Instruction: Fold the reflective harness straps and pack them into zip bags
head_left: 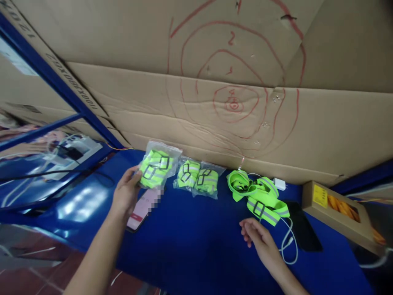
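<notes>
- The left hand has thumb and fingers closed on the near left edge of a bag; its palm shows no gap.
- The phone lies on the tabletop, its far end just below the bag.
- The bag is tilted at the far left — handling it seems the step in hand, and shifting it would call for a firm pinch and care over the phone.
- The middle bag and right bag lie side by side, far centre.
- The right hand hovers near — fingers loosely curled, gripping nothing visible.
- The strap lies loose just beyond it.
</notes>
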Motion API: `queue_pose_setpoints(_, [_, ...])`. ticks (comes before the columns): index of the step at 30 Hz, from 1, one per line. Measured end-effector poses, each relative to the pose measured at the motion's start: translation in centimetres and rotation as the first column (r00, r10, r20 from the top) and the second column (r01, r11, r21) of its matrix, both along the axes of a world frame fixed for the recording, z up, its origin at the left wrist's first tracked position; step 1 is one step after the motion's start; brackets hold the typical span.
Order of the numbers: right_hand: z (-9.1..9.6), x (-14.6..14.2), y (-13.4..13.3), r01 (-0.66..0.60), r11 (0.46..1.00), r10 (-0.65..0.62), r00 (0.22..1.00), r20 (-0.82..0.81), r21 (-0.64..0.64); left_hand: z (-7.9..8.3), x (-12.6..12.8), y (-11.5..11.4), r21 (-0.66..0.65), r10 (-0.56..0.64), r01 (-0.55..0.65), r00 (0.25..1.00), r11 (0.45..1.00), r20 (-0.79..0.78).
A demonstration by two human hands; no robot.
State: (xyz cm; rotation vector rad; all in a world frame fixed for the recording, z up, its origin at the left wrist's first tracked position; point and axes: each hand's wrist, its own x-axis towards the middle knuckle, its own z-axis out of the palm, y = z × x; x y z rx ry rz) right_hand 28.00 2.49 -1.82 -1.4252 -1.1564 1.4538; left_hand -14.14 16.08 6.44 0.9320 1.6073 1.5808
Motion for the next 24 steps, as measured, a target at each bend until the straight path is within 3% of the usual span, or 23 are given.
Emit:
queue_pose_setpoints(4, [0.1,0.5,0.0,-0.003,1.0,0.003,0.998,0.06,0.011,-0.1,-0.5,0.9,0.044,0.172,-0.17,0.985,0.984,-0.033])
queue_pose_setpoints(6, [0.2,0.6,-0.1,-0.014,1.0,0.013,0.996,0.094,0.016,0.2,-0.6,0.7,0.04,0.188,-0.187,0.982,0.981,-0.012])
queue_pose_setpoints(11, [0.4,0.3,-0.4,-0.067,0.996,0.06,0.988,0.141,0.05,0.3,3.1,-1.1,-0.027,-0.059,0.063,0.99,0.998,0.127])
queue_pose_setpoints(16, [0.1,0.0,-0.5,-0.127,0.989,0.11,0.973,0.204,0.07,-0.3,9.3,-0.5,-0.04,-0.297,0.308,0.938,0.95,0.178])
queue_pose_setpoints(17, [0.1,0.1,-0.6,-0.14,0.987,0.12,0.968,0.222,0.075,-0.5,10.1,-0.2,-0.038,-0.336,0.343,0.934,0.939,0.119])
queue_pose_setpoints(19, [0.1,0.4,-0.5,-0.154,0.984,0.126,0.959,0.253,0.093,-1.0,10.8,0.3,-0.065,-0.389,0.384,0.908,0.921,-0.158])
queue_pose_setpoints(20, [0.2,0.5,-0.5,-0.155,0.982,0.122,0.956,0.268,0.105,-1.2,10.7,0.5,-0.093,-0.383,0.375,0.855,0.922,-0.35])
queue_pose_setpoints(22, [0.5,0.7,-0.6,-0.153,0.979,0.107,0.949,0.297,0.137,-1.7,10.1,0.7,-0.131,-0.31,0.303,0.676,0.944,-0.669])
queue_pose_setpoints(24, [0.8,0.7,-0.7,-0.166,0.972,0.106,0.941,0.322,0.164,-1.7,9.5,0.7,-0.116,-0.226,0.229,0.545,0.967,-0.807])
